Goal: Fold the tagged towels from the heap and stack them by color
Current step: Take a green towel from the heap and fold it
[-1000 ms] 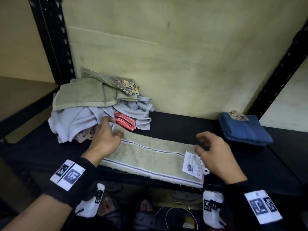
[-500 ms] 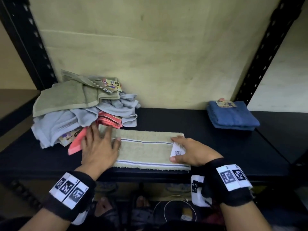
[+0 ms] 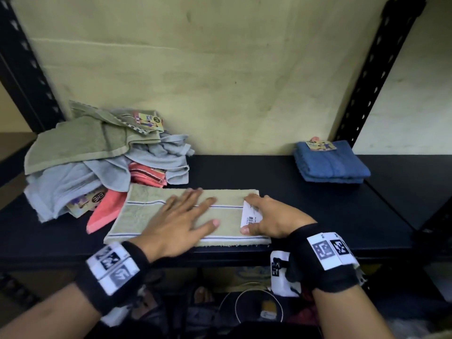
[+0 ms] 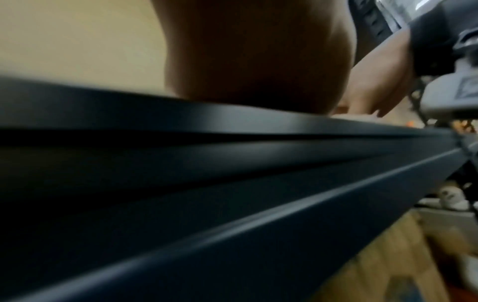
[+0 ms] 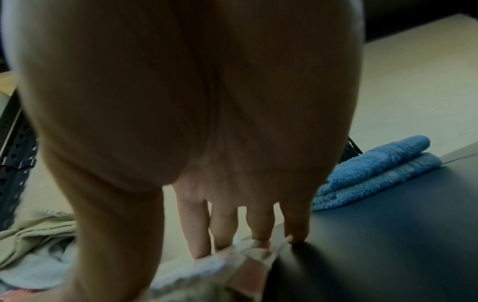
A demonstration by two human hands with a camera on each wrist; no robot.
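Observation:
A beige towel (image 3: 144, 211) with blue stripes lies folded in a long strip at the front of the black shelf (image 3: 318, 216). My left hand (image 3: 186, 214) lies flat on its middle, fingers spread and straight. My right hand (image 3: 266, 216) presses the strip's right end, over the white tag (image 3: 249, 212). In the right wrist view its fingers (image 5: 222, 224) point straight down onto the towel's edge (image 5: 207, 271). The heap (image 3: 97, 162) of green, grey and coral towels sits at the back left. A folded blue towel (image 3: 330, 165) (image 5: 375, 171) lies at the back right.
Black perforated uprights (image 3: 367, 81) frame the shelf against a yellowish wall. The left wrist view shows mostly my palm (image 4: 253, 57) and the shelf's front rail (image 4: 232, 163). Cables and clutter lie on the floor below the shelf.
My left hand has slid right along the beige towel from its left end to its middle. My right hand came down onto the tag end and stays there.

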